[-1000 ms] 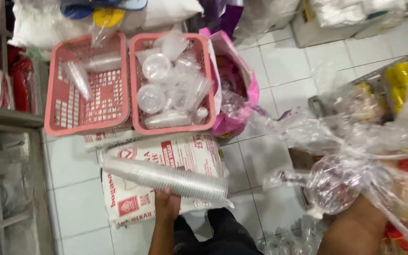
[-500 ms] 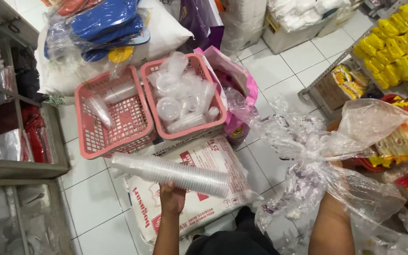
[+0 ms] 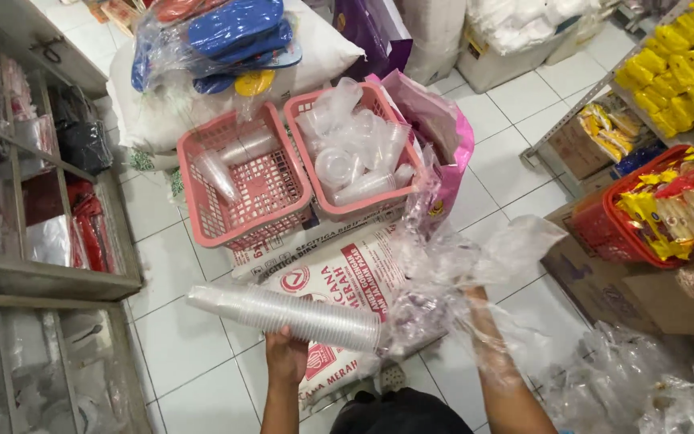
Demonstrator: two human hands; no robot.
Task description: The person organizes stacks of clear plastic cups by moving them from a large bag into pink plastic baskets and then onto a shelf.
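Clear plastic: a long stack of nested cups (image 3: 291, 315) lies level across the lower middle of the frame, over the printed sack (image 3: 347, 281) on the floor.
Left hand (image 3: 286, 356): closed from below around the stack near its wide end, likely to keep the cups from sliding apart.
Right hand (image 3: 475, 301): inside a crumpled clear bag (image 3: 475, 257) at centre right; its fingers are veiled, so I cannot tell their spread.
Upper middle: two pink baskets (image 3: 202, 213) side by side hold more clear cups and lids.

clear glossy plastic cups (image 3: 283, 312), crinkly film bag (image 3: 475, 265) — probably thin plastic, glazed floor tiles (image 3: 178, 341)
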